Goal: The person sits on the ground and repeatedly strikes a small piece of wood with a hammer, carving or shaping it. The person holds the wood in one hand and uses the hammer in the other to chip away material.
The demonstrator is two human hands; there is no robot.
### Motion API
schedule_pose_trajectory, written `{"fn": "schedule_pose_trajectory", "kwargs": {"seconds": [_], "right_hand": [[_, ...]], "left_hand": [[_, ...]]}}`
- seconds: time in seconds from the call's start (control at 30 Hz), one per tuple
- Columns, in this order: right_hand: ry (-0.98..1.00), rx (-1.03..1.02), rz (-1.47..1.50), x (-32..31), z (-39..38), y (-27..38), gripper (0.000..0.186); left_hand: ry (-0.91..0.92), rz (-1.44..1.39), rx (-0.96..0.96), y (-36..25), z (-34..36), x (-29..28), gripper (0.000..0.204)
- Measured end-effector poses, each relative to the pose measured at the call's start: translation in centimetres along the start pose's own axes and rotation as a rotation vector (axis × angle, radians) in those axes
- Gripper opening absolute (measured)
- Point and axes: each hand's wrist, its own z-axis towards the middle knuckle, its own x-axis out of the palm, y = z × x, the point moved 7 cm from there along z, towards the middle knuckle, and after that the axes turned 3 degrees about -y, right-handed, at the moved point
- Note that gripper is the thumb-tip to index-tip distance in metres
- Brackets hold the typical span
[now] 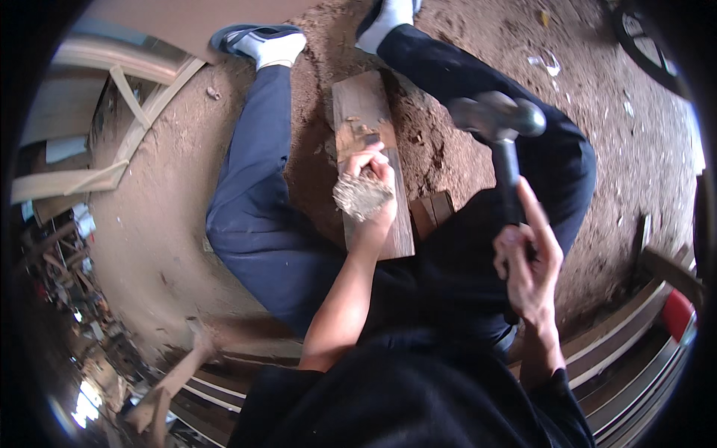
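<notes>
Between my legs a wooden plank [396, 231] lies lengthwise, with a cut, chipped patch and loose chips near its middle. My left hand [379, 179] is closed around a chisel [362, 197] held over the plank. Its frayed, splayed wooden handle end faces up, and a bit of dark metal shows beyond my fingers at the cut. Off to the right, my right hand [532, 257] grips a hammer [508, 168] by its dark handle, index finger stretched along it. The hammer's metal head is raised over my right thigh, slightly blurred and apart from the chisel.
A small wood block [433, 213] sits beside the plank near my right thigh. Wooden frames [123, 160] stand at the left, above scattered scraps [75, 291]. Slatted timber [627, 336] and a red object [677, 315] are at the lower right. A dark wheel [648, 45] is at the far right.
</notes>
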Motion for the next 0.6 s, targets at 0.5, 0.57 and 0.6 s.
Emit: {"fn": "schedule_pose_trajectory", "kwargs": {"seconds": [0.5, 0.57, 0.6], "right_hand": [[-0.065, 0.217, 0.007, -0.6, 2.9, -4.6, 0.087], [-0.078, 0.212, 0.006, -0.6, 3.0, -4.5, 0.089], [-0.084, 0.208, 0.005, -0.6, 3.0, -4.6, 0.09]], "left_hand": [[-0.049, 0.01, 0.079, -1.9, 1.1, -0.2, 0.028], [-0.063, -0.02, 0.091, -1.8, 1.2, -0.2, 0.026], [-0.068, -0.035, 0.096, -1.7, 1.2, -0.2, 0.025]]}}
